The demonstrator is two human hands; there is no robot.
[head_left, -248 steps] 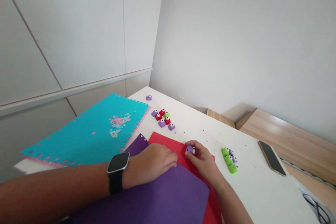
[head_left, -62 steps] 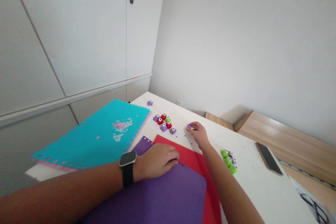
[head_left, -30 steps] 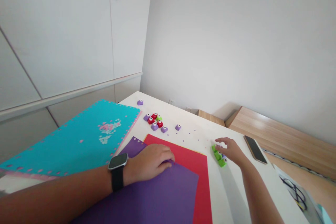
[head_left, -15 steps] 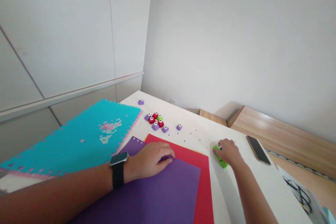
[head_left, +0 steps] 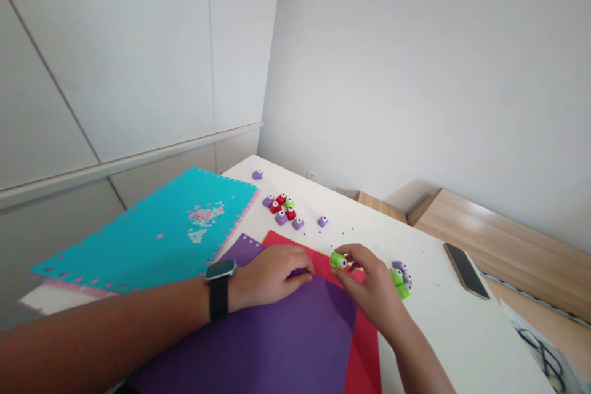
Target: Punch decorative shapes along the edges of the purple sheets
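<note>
My right hand [head_left: 369, 274] pinches a small green craft punch [head_left: 338, 260] between thumb and fingers, above the red sheet [head_left: 367, 345]. It is just beyond the top edge of the purple paper [head_left: 277, 338]. My left hand [head_left: 277, 274], with a black-strapped watch [head_left: 220, 286] on the wrist, lies on the purple paper. Its thumb and curled fingers close on that sheet's top edge. A row of punched holes [head_left: 250, 239] runs along the edge to the left of this hand. The purple paper overlaps the red sheet.
Several purple, red and green punches [head_left: 281, 217] cluster at the far side of the white table [head_left: 443, 332]. More green and purple punches [head_left: 401, 280] stand to the right. Blue paper [head_left: 157, 240] with holes and paper bits lies left. A phone [head_left: 466, 271] rests near the right edge.
My right hand has lifted a green punch from the right side of the table and brought it left over the sheets. My left hand keeps its place on the purple paper.
</note>
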